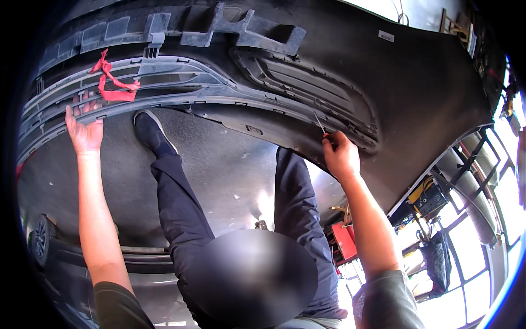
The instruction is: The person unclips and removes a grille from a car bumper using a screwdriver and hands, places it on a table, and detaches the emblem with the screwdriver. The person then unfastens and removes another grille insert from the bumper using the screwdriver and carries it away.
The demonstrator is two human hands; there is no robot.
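Observation:
A large black car bumper (427,82) spans the upper part of the head view, its ribbed inner side toward me. Along its left half runs a slatted grille (181,100), with a torn red strip (118,94) looped on its slats. My left hand (86,131) grips the grille's lower slats at the left, its fingers partly hidden behind them. In my right hand (342,156) is a screwdriver (320,124), red at the handle, mostly covered by my closed fingers. Its thin metal shaft points up and left, near the grille's right end, below an oval vent panel (307,82); I cannot tell whether the tip touches.
My legs in dark trousers and one dark shoe (150,131) are below the bumper, over a grey floor (219,159). A dark car with a wheel (41,241) stands at lower left. To the right are a red box (344,241), a dark bag (436,263) and bright window panes.

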